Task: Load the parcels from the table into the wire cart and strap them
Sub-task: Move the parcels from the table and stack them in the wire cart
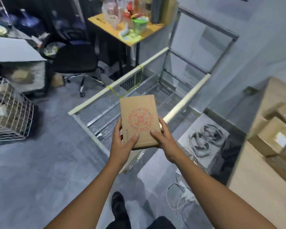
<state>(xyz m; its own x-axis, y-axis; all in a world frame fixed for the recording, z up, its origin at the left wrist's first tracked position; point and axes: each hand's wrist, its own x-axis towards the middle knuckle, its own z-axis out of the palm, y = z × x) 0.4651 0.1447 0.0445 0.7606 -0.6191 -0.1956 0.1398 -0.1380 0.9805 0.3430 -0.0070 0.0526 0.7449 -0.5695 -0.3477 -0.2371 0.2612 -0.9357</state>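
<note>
1 flat cardboard parcel (pixel 139 119), printed with a round red emblem, is in the air between both hands, over the near end of the wire cart (pixel 186 98) and not yet set down. By my reading the loading is at its very start: the parts of the cart's mesh floor that show carry no parcel, though the held parcel and the hands hide a patch of it. Several brown parcels (pixel 274 129) are stacked on the table (pixel 254 179) at the right, so most of the carrying is left to do. The strapping is not done either: a yellow-green strap (pixel 109 88) is tied at 2 spots on the cart's left rail and sags slack into the cart, passing around nothing. The left hand (pixel 122 139) grips the parcel's near left edge, its thumb laid flat on the printed top and its fingers curled round the side. The right hand (pixel 162 134) holds the near right edge in the same way, thumb on top just beside the emblem, fingers wrapped along the side and mostly hidden beneath. Both forearms reach forward from the near edge of the view, nearly straight and converging on the parcel, whose printed face is turned up toward the camera with its long side running away toward the far end of the cart.
</note>
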